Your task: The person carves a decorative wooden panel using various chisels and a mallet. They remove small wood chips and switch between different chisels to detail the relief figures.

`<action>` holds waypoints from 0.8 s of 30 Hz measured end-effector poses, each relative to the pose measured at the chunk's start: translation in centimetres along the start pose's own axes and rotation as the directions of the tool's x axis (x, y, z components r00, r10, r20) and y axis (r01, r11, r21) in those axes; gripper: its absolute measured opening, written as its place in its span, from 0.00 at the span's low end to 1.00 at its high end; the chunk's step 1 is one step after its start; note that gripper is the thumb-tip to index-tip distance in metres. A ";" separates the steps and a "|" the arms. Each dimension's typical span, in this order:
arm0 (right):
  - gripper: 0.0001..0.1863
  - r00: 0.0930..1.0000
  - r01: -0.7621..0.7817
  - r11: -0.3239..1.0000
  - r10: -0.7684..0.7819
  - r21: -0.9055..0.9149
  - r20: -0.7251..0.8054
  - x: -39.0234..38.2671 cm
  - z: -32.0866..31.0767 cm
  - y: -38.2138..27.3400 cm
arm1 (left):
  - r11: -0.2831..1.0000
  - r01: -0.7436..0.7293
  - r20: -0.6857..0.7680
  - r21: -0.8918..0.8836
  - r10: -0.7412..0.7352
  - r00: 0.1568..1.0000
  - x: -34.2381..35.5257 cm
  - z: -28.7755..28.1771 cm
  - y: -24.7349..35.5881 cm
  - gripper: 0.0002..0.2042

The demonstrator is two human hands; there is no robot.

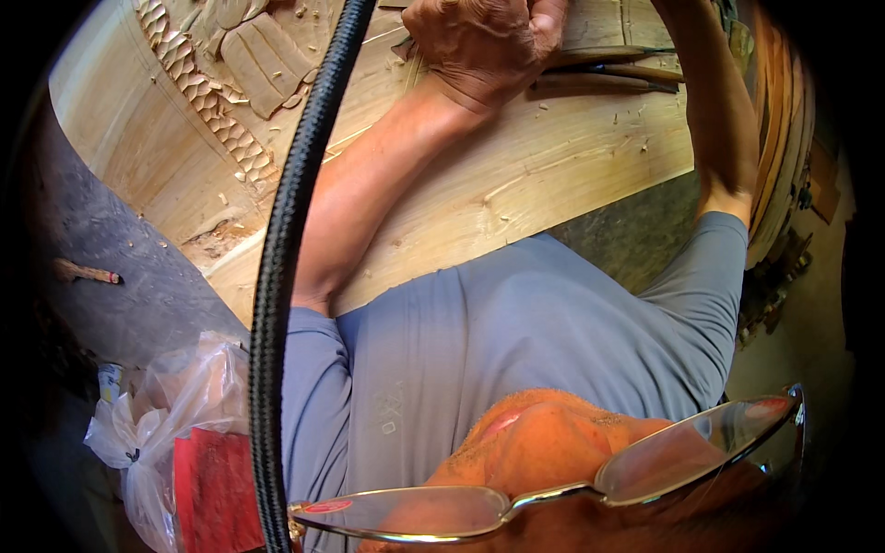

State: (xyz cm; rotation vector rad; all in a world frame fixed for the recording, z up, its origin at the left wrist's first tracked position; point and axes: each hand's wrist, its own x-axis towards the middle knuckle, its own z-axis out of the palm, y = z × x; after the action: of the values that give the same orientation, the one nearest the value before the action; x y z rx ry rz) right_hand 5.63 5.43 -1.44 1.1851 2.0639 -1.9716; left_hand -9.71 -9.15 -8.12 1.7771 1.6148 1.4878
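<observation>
My left hand (486, 44) is closed in a fist at the top edge, over a pale wooden panel (516, 175). Whatever it grips is hidden behind the fingers and cut off by the frame. My right forearm (714, 101) runs up past the panel's right side, and its hand lies outside the picture. Just right of my left hand, several slim carving tools (613, 78) with dark wooden handles lie side by side. Left of the hand, the panel carries carved relief (263, 60) and a band of scooped gouge cuts (198, 88).
Wood chips (224, 198) are scattered on the panel. A black braided cable (286, 212) crosses the foreground. At lower left are a clear plastic bag (157, 442), a red item (217, 488) and a short stick (88, 272). Curved wooden pieces (784, 120) stand at far right.
</observation>
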 end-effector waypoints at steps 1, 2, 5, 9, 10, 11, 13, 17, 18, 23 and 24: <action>0.08 1.000 0.018 1.000 -0.018 0.006 0.009 0.3 -0.2 0.3 | 0.999 0.019 0.013 0.034 -0.019 1.000 -0.1 -0.2 0.0 0.23; 0.08 0.999 0.035 0.999 -0.035 0.012 0.018 0.4 -0.3 0.4 | 1.000 0.021 0.015 0.010 -0.022 1.000 0.0 -0.2 0.1 0.23; 0.08 1.000 0.025 0.999 -0.025 0.023 -0.008 -0.5 -0.4 0.4 | 0.997 -0.021 -0.005 -0.069 0.021 1.000 0.3 -0.4 0.2 0.25; 0.09 0.997 -0.030 0.997 0.024 -0.072 -0.078 -1.8 -0.1 -1.6 | 0.989 -0.069 -0.002 -0.128 0.069 0.998 1.0 -0.6 0.4 0.27; 0.09 0.995 -0.040 0.994 0.030 -0.104 -0.095 -1.9 0.0 -1.8 | 0.991 -0.044 0.021 -0.129 0.047 0.999 1.0 -0.8 0.5 0.27; 0.09 0.994 -0.041 0.993 0.029 -0.112 -0.101 -1.9 0.1 -2.0 | 0.987 -0.093 -0.025 -0.132 0.091 0.996 1.0 -0.6 0.2 0.27; 0.09 0.993 -0.040 0.991 0.026 -0.127 -0.112 -1.9 0.4 -2.6 | 0.973 -0.190 -0.117 -0.129 0.175 0.978 0.9 0.2 -0.6 0.27; 0.09 0.992 -0.061 0.991 0.047 -0.117 -0.119 -1.7 0.7 -2.8 | 0.986 -0.101 -0.079 -0.134 0.091 0.993 0.4 0.6 -0.7 0.25; 0.09 0.994 -0.062 0.990 0.050 -0.124 -0.101 -1.3 0.4 -2.3 | 0.988 -0.083 -0.068 -0.132 0.074 0.995 0.2 0.5 -0.6 0.24; 0.08 1.000 -0.006 1.000 0.006 -0.019 0.002 0.3 0.0 -0.5 | 0.999 -0.036 -0.046 -0.033 0.034 0.998 0.2 -0.3 -0.4 0.22; 0.08 1.000 -0.013 1.000 0.013 0.000 0.001 0.6 0.1 0.1 | 0.999 -0.025 -0.035 -0.022 0.024 0.999 -0.1 -0.2 -0.5 0.23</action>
State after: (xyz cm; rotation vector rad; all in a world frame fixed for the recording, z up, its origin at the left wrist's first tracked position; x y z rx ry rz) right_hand 5.20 5.59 -1.81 1.1937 2.0508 -1.9657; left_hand -10.16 -9.16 -8.51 1.7741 1.5921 1.5501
